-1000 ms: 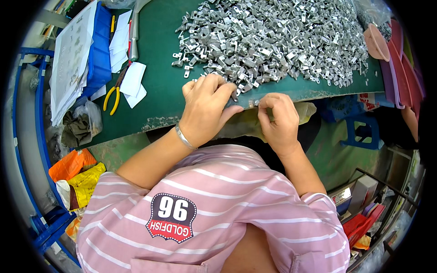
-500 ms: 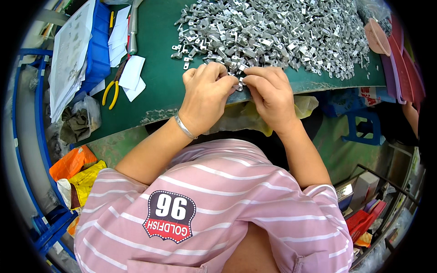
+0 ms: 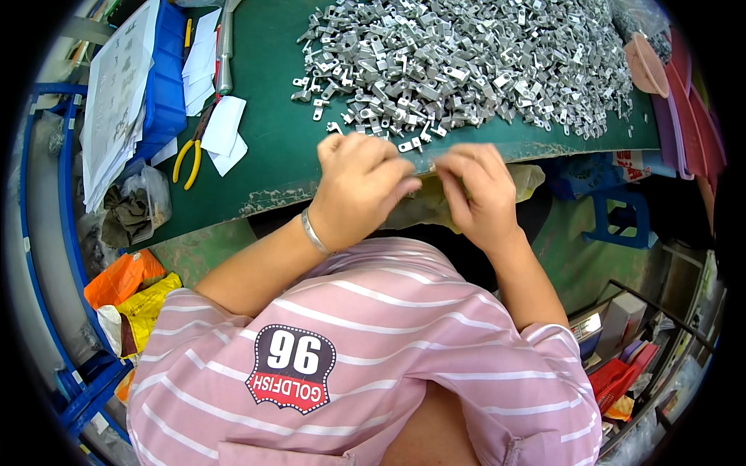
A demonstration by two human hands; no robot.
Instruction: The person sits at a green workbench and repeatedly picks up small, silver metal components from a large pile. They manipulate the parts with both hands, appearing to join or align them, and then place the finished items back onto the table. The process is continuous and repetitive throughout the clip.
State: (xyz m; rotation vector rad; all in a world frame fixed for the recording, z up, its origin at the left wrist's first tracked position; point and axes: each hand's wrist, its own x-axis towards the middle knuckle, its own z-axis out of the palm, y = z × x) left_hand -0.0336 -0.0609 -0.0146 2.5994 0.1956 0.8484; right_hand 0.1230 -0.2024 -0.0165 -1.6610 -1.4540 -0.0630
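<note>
My left hand (image 3: 359, 185), with a silver bangle (image 3: 312, 231) on its wrist, is over the bench's front edge. Its fingers are curled in against the thumb, and whatever they may hold is hidden. Close by on the right is my right hand (image 3: 480, 193), its fingers bent and its fingertips smeared by motion, so its grip is unclear. A small gap parts the two hands. Under them a yellowish plastic bag (image 3: 524, 182) hangs below the edge. Just beyond lies a wide heap of small grey metal brackets (image 3: 466, 66), with a few loose brackets (image 3: 409, 145) nearest my fingers.
The green bench top (image 3: 264, 93) has a worn front edge. On the left are yellow-handled pliers (image 3: 189, 161), white paper slips (image 3: 224, 128) and a blue bin (image 3: 167, 85) with papers against it. A pink bowl (image 3: 646, 66) is at right. A blue stool (image 3: 620, 217) stands below.
Both hands have drawn back from the heap toward my body and slightly apart. The brackets that were by my fingertips now show uncovered on the bench.
</note>
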